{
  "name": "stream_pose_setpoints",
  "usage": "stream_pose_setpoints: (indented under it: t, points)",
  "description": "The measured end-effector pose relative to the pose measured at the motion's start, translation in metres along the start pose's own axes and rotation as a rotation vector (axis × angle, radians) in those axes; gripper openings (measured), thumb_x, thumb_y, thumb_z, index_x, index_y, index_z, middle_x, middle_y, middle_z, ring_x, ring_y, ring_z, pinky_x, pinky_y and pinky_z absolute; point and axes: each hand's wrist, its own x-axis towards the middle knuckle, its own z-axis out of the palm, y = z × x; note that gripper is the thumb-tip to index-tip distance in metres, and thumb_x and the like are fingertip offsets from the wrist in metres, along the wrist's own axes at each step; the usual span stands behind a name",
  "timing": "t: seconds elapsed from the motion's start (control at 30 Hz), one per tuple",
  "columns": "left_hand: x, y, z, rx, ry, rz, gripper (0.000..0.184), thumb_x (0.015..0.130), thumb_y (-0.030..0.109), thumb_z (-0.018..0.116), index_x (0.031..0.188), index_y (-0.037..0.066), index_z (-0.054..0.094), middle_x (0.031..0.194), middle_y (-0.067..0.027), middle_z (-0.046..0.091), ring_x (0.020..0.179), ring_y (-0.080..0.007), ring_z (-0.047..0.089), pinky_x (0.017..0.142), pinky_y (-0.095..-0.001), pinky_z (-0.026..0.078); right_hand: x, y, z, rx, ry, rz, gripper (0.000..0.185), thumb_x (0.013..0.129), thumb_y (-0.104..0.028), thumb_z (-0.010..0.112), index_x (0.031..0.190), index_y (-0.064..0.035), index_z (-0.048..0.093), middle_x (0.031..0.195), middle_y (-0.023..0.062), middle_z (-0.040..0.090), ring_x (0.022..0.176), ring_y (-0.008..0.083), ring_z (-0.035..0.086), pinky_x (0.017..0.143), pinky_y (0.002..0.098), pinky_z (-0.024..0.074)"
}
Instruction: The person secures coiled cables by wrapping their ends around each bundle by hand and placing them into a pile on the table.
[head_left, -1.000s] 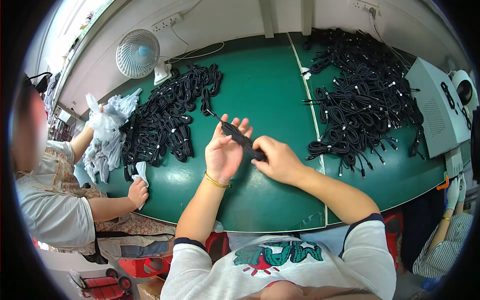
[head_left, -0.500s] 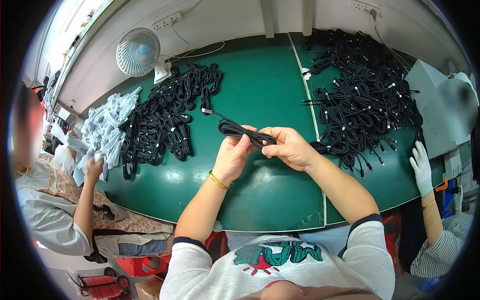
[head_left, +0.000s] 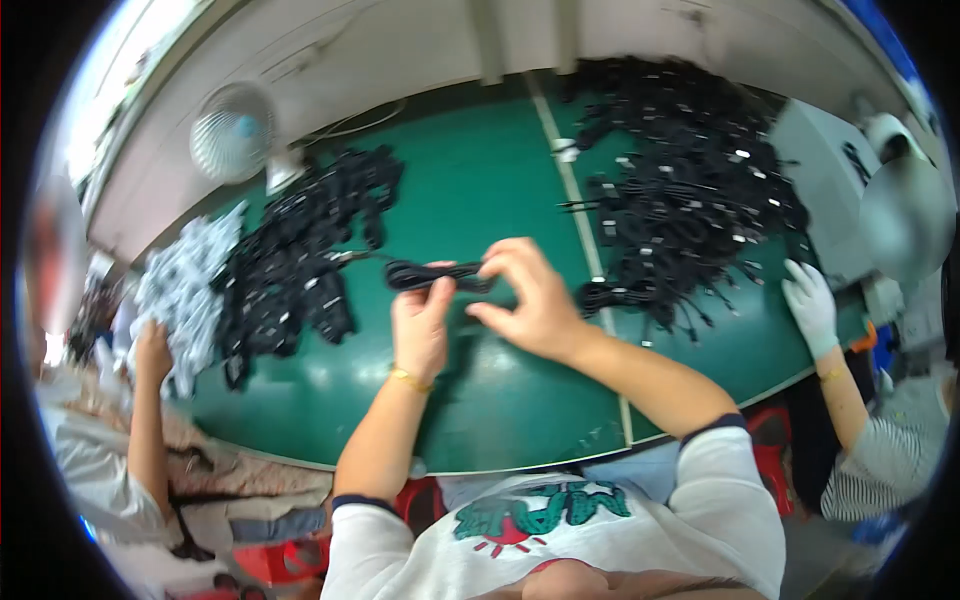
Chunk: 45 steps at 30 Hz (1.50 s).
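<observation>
A coiled black cable lies sideways above the green table, gripped between the thumb and fingers of my left hand. Its connector end sticks out to the left, blurred by motion. My right hand is at the coil's right end, thumb and fingers spread apart. Its upper fingertips are by the cable; whether they touch it I cannot tell. Left of my hands is a pile of coiled black cables. A larger heap of black cables with metal plugs spreads out on the right.
A white fan stands at the back left. Pale gloves or cloths are piled before a person on the left. On the right, a person's white-gloved hand rests near a grey box. A pale seam crosses the green table.
My view has shifted and blurred. The cable and my left hand have moved left in the view. My right hand has loosened from the coil, its thumb and fingers now spread.
</observation>
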Motion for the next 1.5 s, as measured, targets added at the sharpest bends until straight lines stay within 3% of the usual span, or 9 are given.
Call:
stream_pose_setpoints:
  t: [0.07,0.33,0.63,0.77,0.97,1.07,1.23,1.33,1.5]
  points:
    - [-0.002,0.0,-0.001,0.14,0.061,0.038,0.019,0.082,0.008,0.058,0.1,0.001,0.057,0.096,-0.0031,0.056,0.088,-0.0104,0.051,0.081,-0.0254,0.04,-0.004,0.003,0.004,-0.183,0.043,-0.101,0.024,0.06,-0.013,0.071,0.075,-0.0063,0.053,0.093,0.0116,0.048,0.088,0.0293,0.049,0.076,0.0372,0.0417]
    - [-0.009,0.004,0.009,0.273,0.054,0.224,0.023,0.084,0.006,0.055,0.104,-0.004,0.051,0.1,-0.0072,0.055,0.092,-0.0148,0.052,0.085,-0.0282,0.04,-0.012,-0.001,0.009,-0.202,0.147,-0.12,0.028,0.067,-0.01,0.065,0.092,-0.0009,0.055,0.109,0.0149,0.047,0.101,0.0313,0.048,0.082,0.0396,0.0398]
    - [-0.006,-0.005,-0.006,0.502,0.01,0.351,0.025,0.087,0.006,0.051,0.108,-0.005,0.047,0.101,-0.0088,0.053,0.092,-0.0161,0.051,0.084,-0.0288,0.04,-0.015,0.006,0.022,0.336,0.089,0.19,0.021,0.069,-0.004,0.064,0.087,0.0029,0.055,0.11,0.016,0.045,0.099,0.0281,0.048,0.085,0.0352,0.0404]
    - [-0.004,-0.008,-0.008,0.462,0.006,0.31,0.027,0.087,0.006,0.05,0.112,-0.006,0.045,0.106,-0.0098,0.052,0.093,-0.0164,0.051,0.085,-0.029,0.041,-0.01,0.009,0.015,0.298,0.066,0.16,0.02,0.071,-0.007,0.063,0.07,-0.0041,0.044,0.106,0.0145,0.042,0.099,0.0286,0.044,0.084,0.0369,0.0362]
    - [-0.006,-0.004,0.006,0.298,-0.132,0.315,0.033,0.089,0.006,0.043,0.12,-0.003,0.038,0.123,-0.0129,0.04,0.113,-0.0216,0.043,0.097,-0.0345,0.033,-0.02,-0.002,0.027,-0.112,0.043,0.039,0.012,0.073,-0.009,0.055,0.076,-0.0014,0.046,0.108,0.018,0.041,0.102,0.0316,0.041,0.082,0.0406,0.034]
    - [-0.01,-0.005,0.013,-0.065,-0.118,0.085,0.02,0.091,0.019,0.044,0.102,0.002,0.046,0.101,-0.0056,0.051,0.095,-0.0145,0.049,0.084,-0.0274,0.04,-0.021,-0.016,0.025,-0.113,-0.188,0.135,0.024,0.074,-0.016,0.055,0.089,0.0027,0.054,0.112,0.0183,0.041,0.103,0.0313,0.041,0.082,0.0397,0.0344]
    - [-0.008,-0.006,0.021,0.122,0.226,0.02,0.027,0.09,0.028,0.048,0.074,0.007,0.043,0.065,0.0019,0.04,0.06,-0.0086,0.039,0.055,-0.0238,0.034,-0.032,-0.005,0.047,-0.158,-0.09,0.0,0.028,0.07,-0.018,0.058,0.088,0.0032,0.056,0.117,0.0229,0.041,0.107,0.0347,0.04,0.085,0.042,0.0332]
    - [0.01,0.01,0.01,0.022,0.282,-0.018,0.037,0.089,0.03,0.05,0.06,0.012,0.035,0.056,0.0049,0.029,0.052,-0.0062,0.029,0.048,-0.0219,0.027,-0.033,-0.005,0.049,-0.109,-0.175,0.02,0.024,0.068,-0.017,0.059,0.081,0.0032,0.057,0.119,0.0252,0.038,0.108,0.0363,0.039,0.086,0.0432,0.0321]
    - [0.021,0.018,-0.011,-0.017,0.291,-0.033,0.037,0.091,0.028,0.047,0.058,0.014,0.034,0.055,0.0071,0.027,0.05,-0.0044,0.025,0.046,-0.0199,0.022,-0.03,-0.006,0.039,-0.078,-0.336,-0.035,0.015,0.065,-0.016,0.056,0.065,-0.0013,0.058,0.113,0.0213,0.044,0.102,0.0317,0.044,0.081,0.0439,0.0342]
